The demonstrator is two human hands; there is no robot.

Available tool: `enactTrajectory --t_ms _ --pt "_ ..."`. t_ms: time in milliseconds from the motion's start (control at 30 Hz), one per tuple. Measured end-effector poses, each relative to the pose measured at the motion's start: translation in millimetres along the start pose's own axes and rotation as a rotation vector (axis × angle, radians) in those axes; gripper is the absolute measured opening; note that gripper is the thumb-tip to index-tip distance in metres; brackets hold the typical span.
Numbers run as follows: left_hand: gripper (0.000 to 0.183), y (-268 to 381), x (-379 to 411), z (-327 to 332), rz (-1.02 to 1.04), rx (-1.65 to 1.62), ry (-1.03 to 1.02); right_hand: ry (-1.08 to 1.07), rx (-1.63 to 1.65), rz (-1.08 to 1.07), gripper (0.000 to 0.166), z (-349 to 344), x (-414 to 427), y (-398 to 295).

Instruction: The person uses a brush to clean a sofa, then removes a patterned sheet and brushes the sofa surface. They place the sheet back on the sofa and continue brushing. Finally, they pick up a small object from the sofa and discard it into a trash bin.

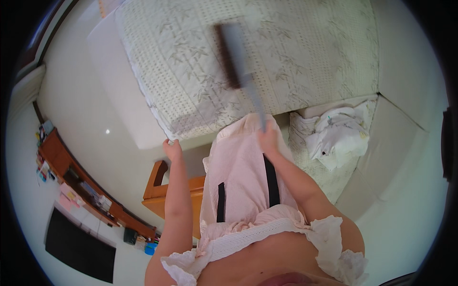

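Note:
My right hand grips the grey handle of a bed brush, blurred, with dark bristles along one side. The brush head is over a quilted bed cover with a bamboo-leaf pattern. Whether its bristles touch the cloth cannot be told. At the near left corner of the bed, my left hand pinches the white edge of the cover between thumb and fingers. Below the corner, part of the bed's side shows in shadow.
Crumpled white cloth lies on a patterned quilted surface beside the bed at right, against pale panels. A wooden piece of furniture stands behind my left forearm. Farther left are a long wooden cabinet with small items and a black screen.

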State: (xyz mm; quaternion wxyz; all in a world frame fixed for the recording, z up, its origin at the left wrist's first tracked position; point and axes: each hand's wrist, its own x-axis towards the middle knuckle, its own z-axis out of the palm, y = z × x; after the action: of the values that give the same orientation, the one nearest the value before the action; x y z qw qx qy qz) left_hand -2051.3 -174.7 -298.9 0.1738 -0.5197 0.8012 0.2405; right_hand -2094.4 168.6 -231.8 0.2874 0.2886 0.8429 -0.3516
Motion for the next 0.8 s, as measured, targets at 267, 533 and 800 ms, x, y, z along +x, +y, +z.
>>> enactTrajectory --t_ms 267,533,800 --pt "0.044 35 -13 28 0.142 0.067 -0.161 0.402 0.274 0.222 0.023 25 23 29" --pt "0.040 117 -27 38 0.423 0.051 -0.258 -0.465 0.166 -0.154 0.039 -17 2 -68" --pt "0.031 127 -15 42 0.386 0.110 -0.353 0.754 0.401 0.473 0.065 -158 61 73"
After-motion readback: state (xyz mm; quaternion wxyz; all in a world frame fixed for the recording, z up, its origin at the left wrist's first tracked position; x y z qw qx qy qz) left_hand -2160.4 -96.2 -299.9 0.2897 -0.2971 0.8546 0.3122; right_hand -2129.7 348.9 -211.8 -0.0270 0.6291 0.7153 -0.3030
